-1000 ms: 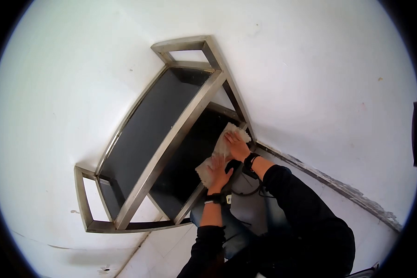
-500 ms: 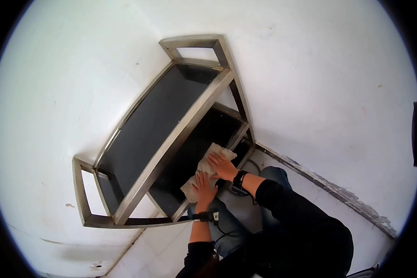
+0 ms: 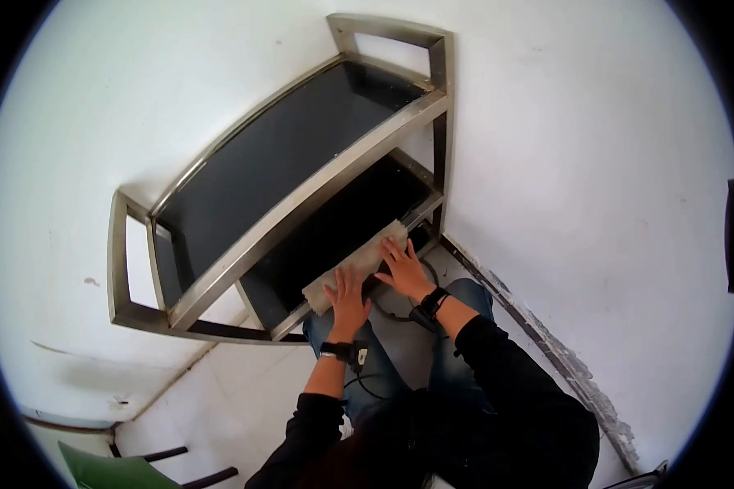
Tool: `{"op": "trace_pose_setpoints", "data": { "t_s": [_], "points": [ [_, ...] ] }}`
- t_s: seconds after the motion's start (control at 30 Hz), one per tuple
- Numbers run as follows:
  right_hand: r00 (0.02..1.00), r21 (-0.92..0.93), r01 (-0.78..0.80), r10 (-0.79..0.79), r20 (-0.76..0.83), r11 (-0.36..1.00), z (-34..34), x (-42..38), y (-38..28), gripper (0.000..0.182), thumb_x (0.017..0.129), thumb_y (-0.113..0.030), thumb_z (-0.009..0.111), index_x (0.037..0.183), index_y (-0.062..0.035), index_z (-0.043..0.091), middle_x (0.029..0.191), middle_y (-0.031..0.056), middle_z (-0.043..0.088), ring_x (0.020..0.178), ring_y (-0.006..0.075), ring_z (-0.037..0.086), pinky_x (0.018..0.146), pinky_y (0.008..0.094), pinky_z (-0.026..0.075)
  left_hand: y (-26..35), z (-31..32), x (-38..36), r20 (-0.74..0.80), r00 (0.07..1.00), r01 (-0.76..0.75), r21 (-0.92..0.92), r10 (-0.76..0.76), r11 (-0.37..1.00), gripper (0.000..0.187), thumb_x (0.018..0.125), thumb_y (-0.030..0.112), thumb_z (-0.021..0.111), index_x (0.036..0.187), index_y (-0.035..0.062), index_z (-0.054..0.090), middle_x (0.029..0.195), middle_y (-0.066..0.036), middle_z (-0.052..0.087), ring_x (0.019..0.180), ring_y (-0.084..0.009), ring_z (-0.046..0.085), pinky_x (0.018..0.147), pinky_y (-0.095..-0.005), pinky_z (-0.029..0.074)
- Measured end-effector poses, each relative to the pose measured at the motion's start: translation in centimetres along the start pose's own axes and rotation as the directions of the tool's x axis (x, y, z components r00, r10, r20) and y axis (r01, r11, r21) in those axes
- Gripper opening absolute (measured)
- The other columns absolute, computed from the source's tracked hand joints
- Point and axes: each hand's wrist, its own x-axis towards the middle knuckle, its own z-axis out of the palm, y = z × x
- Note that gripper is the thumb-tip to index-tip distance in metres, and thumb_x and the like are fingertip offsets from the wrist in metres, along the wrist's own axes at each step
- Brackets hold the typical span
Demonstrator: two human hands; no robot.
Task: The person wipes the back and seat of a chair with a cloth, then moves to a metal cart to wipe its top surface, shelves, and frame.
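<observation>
A beige cloth lies in a long strip along the front edge of the lower black shelf. The shelf belongs to a metal-framed rack. My left hand rests with spread fingers on the cloth's nearer left part. Toward the cloth's right end, my right hand has its fingers apart and its fingertips at the cloth. Neither hand grips it. Both wrists wear black straps with a small device.
The rack's upper black shelf overhangs the lower one. White walls meet behind the rack. A cable lies on the floor by my knees. A green seat with dark legs shows at lower left.
The cloth has gone from a crumpled, uneven shape to a straighter strip along the shelf's front edge. Both hands have shifted with it, and my view has turned.
</observation>
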Motion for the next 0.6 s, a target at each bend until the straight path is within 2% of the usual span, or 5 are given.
{"op": "trace_pose_setpoints", "data": {
  "t_s": [0.13,0.2,0.4,0.43,0.6],
  "points": [
    [0.999,-0.033,-0.045,0.046,0.029,0.998,-0.3,1.0,0.2,0.058,0.078,-0.042,0.045,0.119,-0.0022,0.033,0.125,0.0138,0.029,0.119,0.0284,0.022,0.097,0.0454,0.014,0.8,0.0,1.2,-0.031,0.998,0.052,0.026,-0.052,0.998,0.076,0.062,0.021,0.061,0.126,0.0114,0.022,0.133,-0.010,0.017,0.124,-0.0308,0.009,0.090,-0.0606,0.008],
    [1.000,-0.034,-0.005,0.006,0.022,0.999,-0.5,1.7,0.5,0.060,0.077,-0.043,0.045,0.118,-0.0018,0.034,0.123,0.0145,0.030,0.118,0.0295,0.023,0.097,0.0450,0.014,0.7,0.1,2.0,0.006,0.998,0.055,-0.021,-0.055,0.998,0.080,0.062,0.021,0.060,0.128,0.0107,0.017,0.134,-0.009,0.013,0.124,-0.0308,0.003,0.090,-0.0609,0.006],
    [0.998,-0.188,0.004,-0.014,-0.057,0.982,2.6,4.8,3.0,0.061,0.075,-0.046,0.045,0.117,-0.0019,0.036,0.120,0.0168,0.034,0.116,0.0293,0.026,0.097,0.0432,0.014,0.3,-0.5,6.0,0.064,0.995,0.078,-0.019,-0.076,0.997,0.075,0.064,0.025,0.060,0.127,0.0123,0.021,0.133,-0.007,0.017,0.124,-0.0287,0.008,0.090,-0.0606,0.010],
    [1.000,-0.184,-0.016,0.014,-0.012,0.983,1.8,5.1,2.6,0.060,0.076,-0.045,0.045,0.118,-0.0023,0.035,0.122,0.0164,0.032,0.117,0.0286,0.025,0.096,0.0430,0.015,0.1,-0.4,6.5,0.070,0.994,0.085,-0.014,-0.084,0.996,0.075,0.064,0.025,0.060,0.127,0.0123,0.021,0.133,-0.007,0.017,0.124,-0.0287,0.008,0.090,-0.0606,0.010],
    [0.999,-0.117,-0.010,0.005,-0.046,0.993,2.1,3.9,3.0,0.060,0.075,-0.044,0.046,0.118,-0.0025,0.035,0.124,0.0163,0.031,0.118,0.0283,0.024,0.098,0.0422,0.013,-0.3,1.6,7.3,0.005,0.998,0.056,0.053,-0.056,0.997,0.077,0.064,0.030,0.060,0.127,0.0129,0.020,0.134,-0.006,0.015,0.125,-0.0276,0.006,0.089,-0.0617,0.010]
  ]
}}
